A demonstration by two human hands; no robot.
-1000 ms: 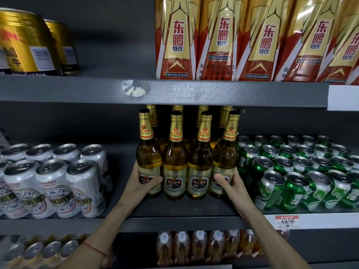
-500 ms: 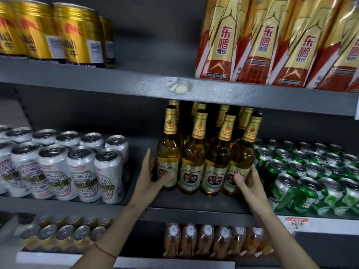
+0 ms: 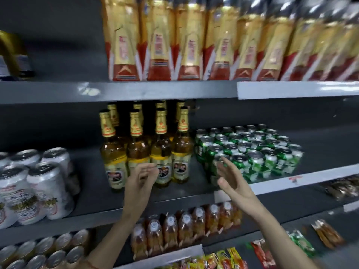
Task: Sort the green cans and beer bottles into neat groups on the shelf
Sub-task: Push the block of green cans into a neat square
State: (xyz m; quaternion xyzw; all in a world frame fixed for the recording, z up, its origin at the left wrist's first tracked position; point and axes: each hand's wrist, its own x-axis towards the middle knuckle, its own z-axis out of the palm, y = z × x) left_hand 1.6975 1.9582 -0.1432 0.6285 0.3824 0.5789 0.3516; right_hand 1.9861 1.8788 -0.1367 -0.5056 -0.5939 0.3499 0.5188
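Both hands are raised in front of the middle shelf (image 3: 136,197), neither holding anything.

Left hand (image 3: 140,178): fingers loosely curled, half closed on air, blurred. It sits just in front of the lower labels of the bottles (image 3: 144,150); whether a fingertip touches glass cannot be told. The bottles stand upright in a tight block directly beyond and above this hand, four across the front with more behind, gold foil necks up.

Right hand (image 3: 231,177): flat and open, fingers straight and together, palm turned toward the left hand. Its fingertips overlap the front-left corner of the cans (image 3: 250,148); contact cannot be confirmed. The green cans sit packed in rows beyond and to the right of this hand, just beside the bottles with a narrow gap between the two groups.

The gap between the hands lines up with the rightmost front bottle and that narrow gap.

Left of the left hand, well apart: white cans (image 3: 35,183) on the same shelf. Above both hands: gold-and-red packs (image 3: 194,41) on the upper shelf. Below the wrists: small orange bottles (image 3: 186,228) on the lower shelf.
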